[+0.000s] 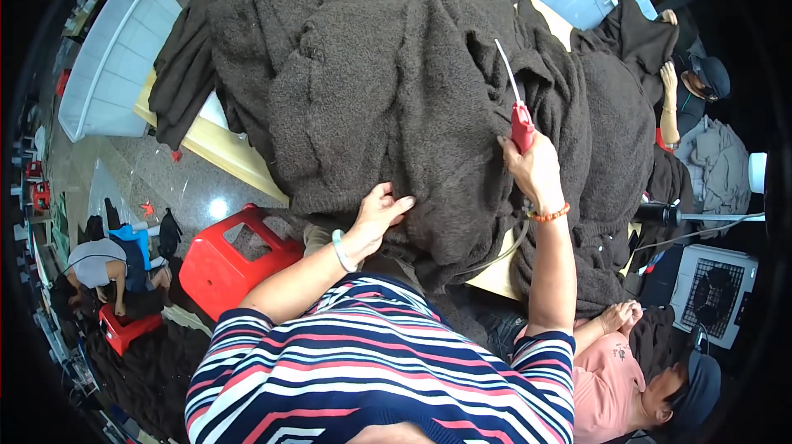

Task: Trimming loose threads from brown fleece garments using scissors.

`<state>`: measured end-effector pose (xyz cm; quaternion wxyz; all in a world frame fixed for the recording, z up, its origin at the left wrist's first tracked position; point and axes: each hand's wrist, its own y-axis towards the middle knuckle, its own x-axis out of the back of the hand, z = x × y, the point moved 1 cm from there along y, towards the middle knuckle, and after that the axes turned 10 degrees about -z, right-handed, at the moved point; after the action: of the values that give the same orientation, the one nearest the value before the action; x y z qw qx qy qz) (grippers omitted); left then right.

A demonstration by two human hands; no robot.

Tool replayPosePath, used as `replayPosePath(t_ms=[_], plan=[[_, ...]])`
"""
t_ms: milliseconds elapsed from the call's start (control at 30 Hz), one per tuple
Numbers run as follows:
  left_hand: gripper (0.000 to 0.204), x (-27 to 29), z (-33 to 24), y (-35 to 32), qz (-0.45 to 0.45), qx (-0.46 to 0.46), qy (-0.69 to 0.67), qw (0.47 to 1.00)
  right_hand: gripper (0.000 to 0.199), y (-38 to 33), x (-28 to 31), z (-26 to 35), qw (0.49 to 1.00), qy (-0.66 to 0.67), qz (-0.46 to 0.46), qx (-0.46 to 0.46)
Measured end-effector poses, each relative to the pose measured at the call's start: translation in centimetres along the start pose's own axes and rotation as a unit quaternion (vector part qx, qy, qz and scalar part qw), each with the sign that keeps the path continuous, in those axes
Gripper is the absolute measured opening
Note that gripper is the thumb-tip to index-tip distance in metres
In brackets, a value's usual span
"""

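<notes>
A big heap of dark brown knit garments (338,89) covers the table before me. My left hand (381,217) is at the heap's near edge, its fingers closed on the hem of a garment; part of the fingers is hidden in the cloth. Over the right side of the heap, my right hand (535,168) grips a red air blow gun (521,124). Its long thin nozzle points away from me, just above the folds. A thin hose (505,253) runs from below that hand toward the table's near edge.
A red plastic stool (239,258) stands at my left. Large pale bins (124,56) are at the far left and far right. Co-workers sit at near right (610,374), far right (697,81) and left (103,267). A pale wooden table edge (227,151) shows under the heap.
</notes>
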<state>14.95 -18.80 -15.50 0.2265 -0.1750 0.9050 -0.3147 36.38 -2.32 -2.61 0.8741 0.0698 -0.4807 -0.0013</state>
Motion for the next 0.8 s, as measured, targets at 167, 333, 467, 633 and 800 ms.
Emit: replayPosePath(t_ms=[167,333,467,633,800], plan=[[0.015,0.0,-4.2,-0.5,-0.076,-0.195,-0.086,0.974,0.021,-2.4,2.1,2.5,1.0,0.007,-0.01,0.015],[0.015,-2.7,-14.0,-5.7,0.016,-0.584,0.118,0.803,0.02,-3.9,3.1,-0.2,0.998,0.037,-0.044,-0.008],[0.022,-8.7,-9.9,-7.0,0.312,-0.588,0.385,0.639,0.02,-5.9,4.2,-2.5,0.996,0.052,-0.059,-0.049],[0.027,-8.0,-4.2,-2.7,0.348,-0.595,0.515,0.51,0.02,-10.6,5.9,-4.7,0.99,0.057,-0.059,-0.114],[0.071,-9.2,-6.8,0.4,0.135,-0.595,0.586,0.532,0.025,-15.7,5.6,-5.2,0.994,0.029,-0.019,-0.099]])
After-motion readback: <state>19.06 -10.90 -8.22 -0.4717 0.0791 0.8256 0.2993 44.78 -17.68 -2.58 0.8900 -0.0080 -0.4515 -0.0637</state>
